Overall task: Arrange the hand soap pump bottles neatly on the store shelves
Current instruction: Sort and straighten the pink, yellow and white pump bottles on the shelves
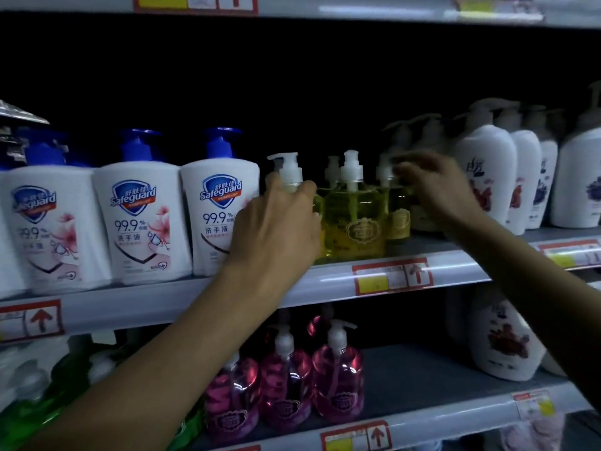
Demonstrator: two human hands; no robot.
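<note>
Clear yellow pump bottles stand in a group on the middle shelf point(325, 284). My left hand point(279, 226) wraps the leftmost yellow bottle point(287, 172), whose body is mostly hidden behind the hand. A second yellow bottle point(356, 222) stands free in the centre. My right hand point(435, 187) pinches the white pump head of a yellow bottle point(398, 219) further right; the hand is blurred. More yellow bottles sit behind in the dark.
White Safeguard bottles point(218, 216) with blue pumps fill the shelf to the left. White flowered bottles point(487, 177) stand to the right. On the lower shelf are pink bottles point(338, 382), green ones point(48, 405) and a white bottle point(504, 340). Price tags line the shelf edges.
</note>
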